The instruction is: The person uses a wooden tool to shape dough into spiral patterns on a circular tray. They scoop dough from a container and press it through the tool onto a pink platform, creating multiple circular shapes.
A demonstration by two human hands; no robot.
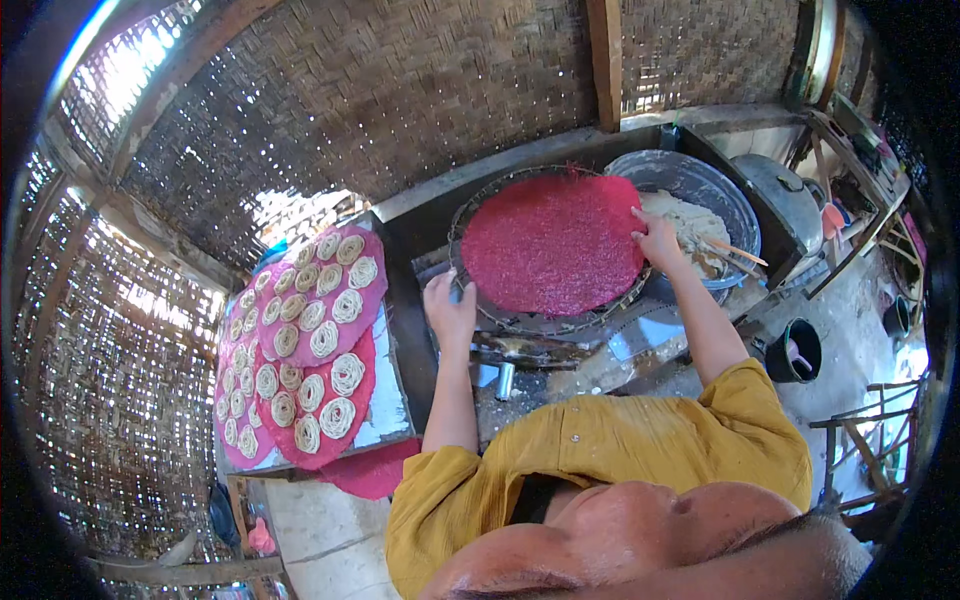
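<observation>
A round pink-red mesh mat [550,245] lies over a round rack with a thin dark rim [520,322] in front of me. My right hand [657,243] pinches the mat's right edge, next to the basin. At the rack's left side, my left hand [450,308] has thumb and fingers apart near the rim; whether it touches is unclear. To the right, a large grey basin [735,185] contains pale dough or batter [690,225] and a wooden stick [735,251]. Coiled noodle-like rounds [323,339] sit on pink mats [368,275] at the left.
The mats with coils lie on a tilted board [390,400] at the left. A metal cylinder [506,381] stands below the rack. Beyond the basin is a rounded metal pot [770,185]. A black bucket [794,352] stands on the floor at right. Woven walls [430,100] enclose the space.
</observation>
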